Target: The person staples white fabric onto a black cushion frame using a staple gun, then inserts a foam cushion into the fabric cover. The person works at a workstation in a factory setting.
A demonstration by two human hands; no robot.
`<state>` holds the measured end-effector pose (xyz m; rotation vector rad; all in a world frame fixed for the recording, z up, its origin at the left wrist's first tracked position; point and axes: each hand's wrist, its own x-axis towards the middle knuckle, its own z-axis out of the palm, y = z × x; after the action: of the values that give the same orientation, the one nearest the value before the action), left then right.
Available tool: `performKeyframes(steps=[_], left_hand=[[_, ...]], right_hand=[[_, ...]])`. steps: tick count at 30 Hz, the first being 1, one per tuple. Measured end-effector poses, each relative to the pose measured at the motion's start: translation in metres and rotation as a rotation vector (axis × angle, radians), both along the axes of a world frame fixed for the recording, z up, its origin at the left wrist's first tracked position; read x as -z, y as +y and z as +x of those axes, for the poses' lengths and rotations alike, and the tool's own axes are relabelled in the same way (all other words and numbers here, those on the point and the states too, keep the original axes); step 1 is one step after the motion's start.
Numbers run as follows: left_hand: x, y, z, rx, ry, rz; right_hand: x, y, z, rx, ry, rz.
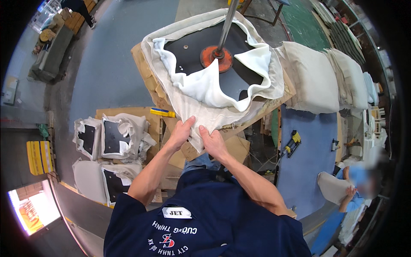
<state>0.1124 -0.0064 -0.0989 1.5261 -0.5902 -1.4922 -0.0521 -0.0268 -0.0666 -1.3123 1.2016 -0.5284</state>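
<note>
Left hand (183, 130), right hand (213, 141) pinching pointed cream woven cloth (190, 105)
Near corner, tan flat board (289, 89): pull evenly; underside grip unclear.

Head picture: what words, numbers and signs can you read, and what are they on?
I don't copy printed words, but here's where they are:
Shirt: readable white lettering around a red logo.
White tag on it: readable dark capitals.
Small yellow box: any print is too small.
Yellow stack, left: too small.
</note>
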Motion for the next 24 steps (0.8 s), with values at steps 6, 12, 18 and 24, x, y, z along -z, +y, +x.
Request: performKeyframes(steps=[6, 12, 18, 24], left_hand=[[-0.003, 0.000, 0.009, 0.091, -0.108, 0.033], [-0.016, 0.006, 0.022, 0.175, -0.143, -0.020], [-0.003, 0.012, 0.023, 0.061, -0.011, -0.073], [-0.020, 0.026, 0.014, -0.009, 0.092, -0.124]], right_hand=[[0.007, 0.008, 0.000, 0.012, -0.052, -0.002], [0.018, 0.024, 0.016, 0.120, -0.141, -0.065], [-0.019, 0.028, 0.019, 0.076, -0.007, -0.035], [-0.029, 0.040, 0.019, 0.069, 0.033, -0.091]])
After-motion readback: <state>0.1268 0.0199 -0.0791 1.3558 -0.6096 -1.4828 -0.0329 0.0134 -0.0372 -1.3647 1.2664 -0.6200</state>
